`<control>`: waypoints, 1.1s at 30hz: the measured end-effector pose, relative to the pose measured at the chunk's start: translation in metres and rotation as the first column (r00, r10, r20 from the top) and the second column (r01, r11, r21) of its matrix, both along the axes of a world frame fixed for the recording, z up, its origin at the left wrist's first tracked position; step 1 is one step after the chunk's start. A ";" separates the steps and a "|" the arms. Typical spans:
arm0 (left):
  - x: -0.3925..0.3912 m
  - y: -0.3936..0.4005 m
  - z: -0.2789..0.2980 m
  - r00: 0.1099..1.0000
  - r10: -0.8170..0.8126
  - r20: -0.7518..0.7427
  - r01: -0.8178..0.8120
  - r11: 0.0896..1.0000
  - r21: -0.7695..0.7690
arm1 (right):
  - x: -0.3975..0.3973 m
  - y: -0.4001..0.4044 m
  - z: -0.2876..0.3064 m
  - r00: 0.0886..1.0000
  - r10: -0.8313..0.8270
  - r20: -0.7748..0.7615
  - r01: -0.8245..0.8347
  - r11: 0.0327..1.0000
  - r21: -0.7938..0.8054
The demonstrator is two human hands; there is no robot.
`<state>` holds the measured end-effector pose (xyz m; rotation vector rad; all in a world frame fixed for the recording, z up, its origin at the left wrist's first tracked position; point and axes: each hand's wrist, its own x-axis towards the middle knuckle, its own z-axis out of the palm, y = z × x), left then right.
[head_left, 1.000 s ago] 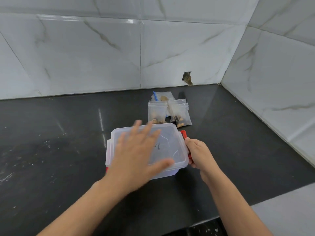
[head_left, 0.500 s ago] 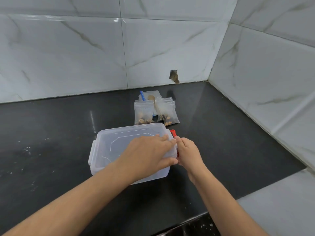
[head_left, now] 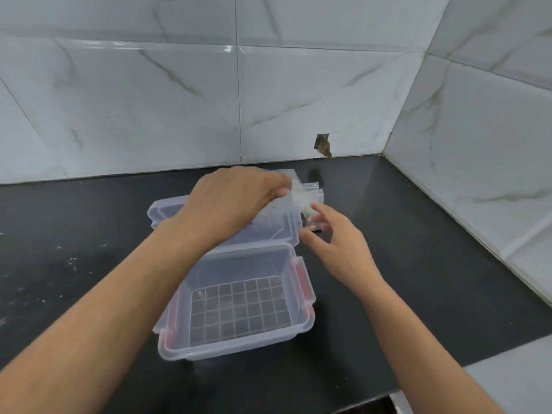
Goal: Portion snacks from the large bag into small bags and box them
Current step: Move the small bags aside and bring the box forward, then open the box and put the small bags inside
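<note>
A clear plastic box with red side latches stands uncovered on the black counter, nothing inside on its grid floor. Its clear lid lies tilted just behind it. My left hand reaches over the lid, fingers curled round its far right edge. Small clear bags with snacks lie right behind that edge, blurred and partly hidden. The large bag's blue-zipped top peeks out above my left hand. My right hand hovers by the lid's right corner, fingers spread, holding nothing.
White marble-look tile walls close the counter at the back and on the right, meeting in a corner. A small broken hole shows in the back wall. A pale ledge borders the counter at the front right.
The lid has come off the box and moved back behind it in my left hand. My right hand left the red latch and went toward the bags.
</note>
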<state>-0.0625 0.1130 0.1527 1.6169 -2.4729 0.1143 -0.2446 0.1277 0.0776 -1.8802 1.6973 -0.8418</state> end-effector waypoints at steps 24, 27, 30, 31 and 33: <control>0.133 -0.048 -0.121 0.718 0.680 -0.150 -0.580 0.703 0.412 | 0.129 -0.139 -0.056 0.910 0.309 -0.276 -0.183 0.898 0.401; 0.130 -0.055 -0.125 0.721 0.672 -0.167 -0.551 0.703 0.450 | 0.121 -0.144 -0.052 0.908 0.309 -0.283 -0.173 0.891 0.419; 0.127 -0.063 -0.120 0.738 0.640 -0.214 -0.475 0.718 0.509 | 0.100 -0.142 -0.044 0.970 0.226 -0.089 -0.158 0.866 0.475; 0.125 -0.064 -0.117 0.750 0.620 -0.231 -0.445 0.731 0.517 | 0.091 -0.139 -0.043 0.984 0.178 0.002 -0.156 0.857 0.491; 0.117 -0.068 -0.110 0.785 0.562 -0.261 -0.371 0.763 0.529 | 0.072 -0.131 -0.039 0.986 0.092 0.138 -0.149 0.857 0.493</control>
